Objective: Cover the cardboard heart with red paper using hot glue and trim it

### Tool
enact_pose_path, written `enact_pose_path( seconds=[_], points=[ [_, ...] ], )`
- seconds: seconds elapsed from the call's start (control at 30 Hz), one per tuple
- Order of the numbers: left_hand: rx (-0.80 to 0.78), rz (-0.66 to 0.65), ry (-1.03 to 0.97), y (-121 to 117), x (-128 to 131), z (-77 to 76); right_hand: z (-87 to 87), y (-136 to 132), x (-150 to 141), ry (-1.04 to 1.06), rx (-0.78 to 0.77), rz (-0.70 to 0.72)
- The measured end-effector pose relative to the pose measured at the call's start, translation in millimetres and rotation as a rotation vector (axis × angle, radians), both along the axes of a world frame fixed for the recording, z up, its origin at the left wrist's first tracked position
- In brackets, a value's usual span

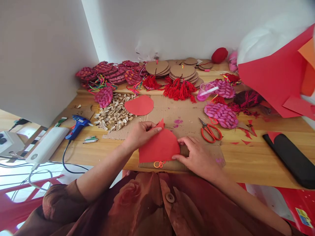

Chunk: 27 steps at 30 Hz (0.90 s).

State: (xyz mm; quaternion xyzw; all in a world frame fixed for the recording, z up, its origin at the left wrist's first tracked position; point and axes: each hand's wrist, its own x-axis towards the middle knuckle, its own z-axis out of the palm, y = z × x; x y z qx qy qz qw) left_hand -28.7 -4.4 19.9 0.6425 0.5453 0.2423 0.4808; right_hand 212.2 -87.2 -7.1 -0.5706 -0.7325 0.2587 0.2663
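A partly rounded sheet of red paper is held between my two hands, low over the cardboard mat. My left hand pinches its upper left edge, where a pointed scrap of red paper sticks up. At the right edge, the thumb and fingers of my right hand close on the rounded side. Another red paper piece, round with one flatter side, lies farther back on the cardboard. Orange-handled scissors rest to the right of my right hand, blades partly apart. An orange cord loop peeks out below the held paper.
Peanut shells lie left, near a blue glue gun and a white power bank. Cardboard discs, red tassels and pink braided pieces line the back and right. A black case sits right.
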Motion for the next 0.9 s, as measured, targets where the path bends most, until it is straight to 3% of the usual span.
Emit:
enact_pose_path(
  seconds=[0.1, 0.23, 0.43, 0.6, 0.7, 0.9],
  points=[
    [-0.059, -0.015, -0.128, -7.0, 5.6, 9.3, 10.0, 4.5, -5.8, 0.285, -0.153, -0.029],
    [0.077, -0.035, -0.085, -18.4, 13.9, 27.5, 31.5, 19.6, -18.2, 0.604, -0.368, -0.003],
    [0.055, -0.143, -0.124, -23.1, 14.2, 37.3, 45.0, 33.3, -29.5, 0.633, -0.177, -0.044],
    [0.195, -0.058, -0.051, -25.1, 16.8, 29.8, 42.2, 31.4, -28.8, 0.611, -0.273, 0.005],
    [0.270, -0.063, 0.010, -26.4, 21.5, 27.9, 39.7, 31.4, -27.5, 0.572, -0.243, 0.000],
    [0.132, -0.108, -0.101, -19.8, 19.4, 28.3, 32.9, 36.7, -18.2, 0.630, -0.241, 0.000]
  ],
)
